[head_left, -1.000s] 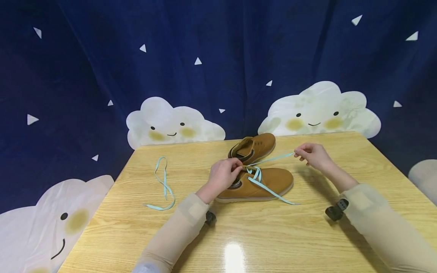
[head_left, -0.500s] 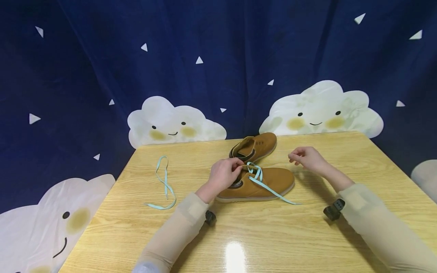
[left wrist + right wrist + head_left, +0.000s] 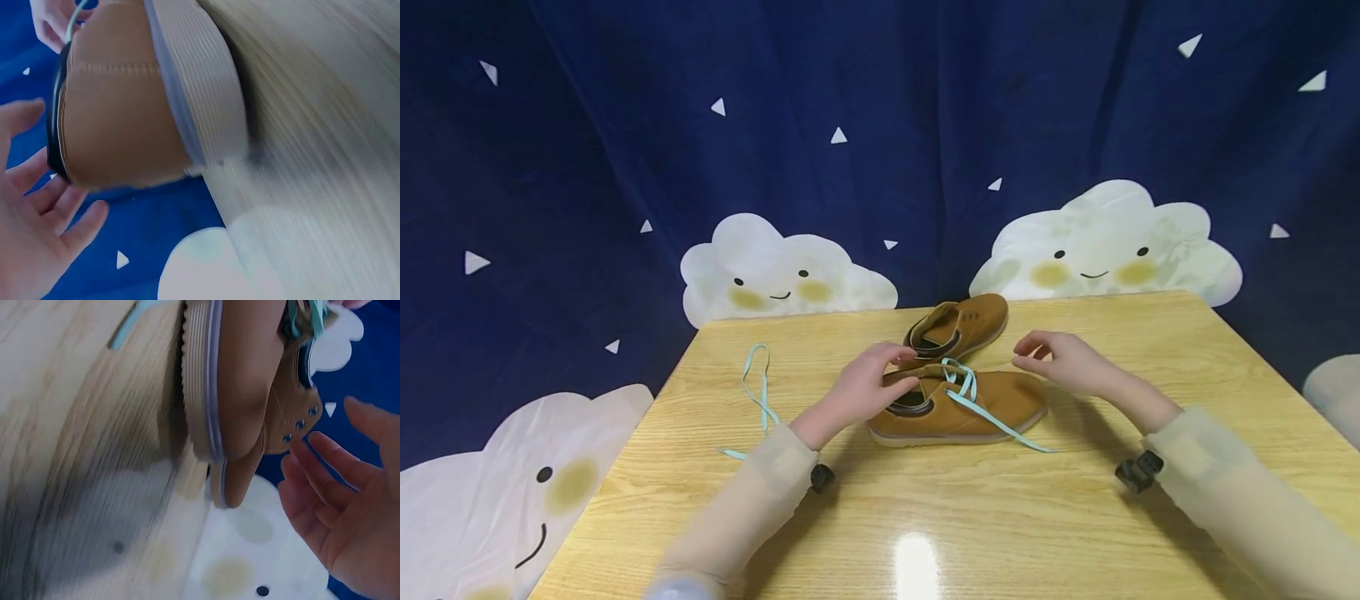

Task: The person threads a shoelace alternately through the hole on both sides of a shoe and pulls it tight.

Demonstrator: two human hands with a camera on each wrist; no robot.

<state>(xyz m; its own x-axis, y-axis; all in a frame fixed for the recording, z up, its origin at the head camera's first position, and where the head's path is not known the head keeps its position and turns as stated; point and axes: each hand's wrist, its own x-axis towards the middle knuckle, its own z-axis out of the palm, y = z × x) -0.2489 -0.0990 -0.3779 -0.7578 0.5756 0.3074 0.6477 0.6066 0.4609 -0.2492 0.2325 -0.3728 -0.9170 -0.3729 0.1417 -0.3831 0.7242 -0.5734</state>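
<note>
A brown leather shoe [image 3: 1000, 400] rests on the wooden table with its toe to the right. A light-blue lace [image 3: 985, 413] is threaded through its upper, one end trailing over the near side. At the heel end, my left hand [image 3: 863, 385] has thumb and fingers spread apart over the opening. The left wrist view shows that hand [image 3: 31, 244] beside the heel [image 3: 119, 119], holding nothing. My right hand [image 3: 1067, 362], fingers loosely bent, hovers beyond the toe. In the right wrist view, this hand [image 3: 344, 512] has nothing in its fingers.
Behind stands a second brown shoe [image 3: 987, 317] with bare eyelets, close against the first. Another light-blue lace [image 3: 764, 387] lies loose on the left of the table [image 3: 1000, 517], partly behind the left sleeve. A dark blue curtain [image 3: 880, 150] with clouds hangs behind.
The right hand has let go of the lace end it pulled out to the right, and has moved left. The left hand has released the shoe's upper near the laces and drawn back toward the heel.
</note>
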